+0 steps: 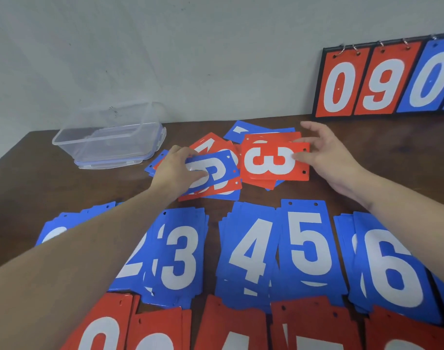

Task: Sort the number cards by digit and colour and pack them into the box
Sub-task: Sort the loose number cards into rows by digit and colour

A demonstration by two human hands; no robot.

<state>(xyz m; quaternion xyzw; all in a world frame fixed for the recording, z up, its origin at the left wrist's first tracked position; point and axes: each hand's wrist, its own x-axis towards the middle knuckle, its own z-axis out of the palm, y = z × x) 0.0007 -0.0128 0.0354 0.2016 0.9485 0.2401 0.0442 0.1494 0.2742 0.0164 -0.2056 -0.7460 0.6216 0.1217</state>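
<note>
At the far left of the brown surface stands a clear box, open, resting on its lid, against the grey wall. To its right lies a loose heap of unsorted cards, red and blue mixed. The left hand reaches into the heap's left part, its thumb and curled fingers pinching a blue card that sits tilted over a red card; the digit on the blue one is partly hidden by the thumb and cannot be read for sure. Just beside it, the right hand holds a red 3 by its right edge, thumb on the face, fingers behind, the digit lying sideways above other heap cards.

Nearer the camera runs a row of sorted blue piles. The leftmost pile is largely covered by the left forearm, as is the blue 2. Then come the blue 3, blue 4, blue 5 and blue 6, each pile slightly fanned, neighbours overlapping at the edges.

Along the bottom edge lies a row of red piles, cut off by the frame, so their digits are mostly unreadable.

At the far right, a scoreboard leans against the wall, its ringed flaps showing red 0, red 9, blue 0.
</note>
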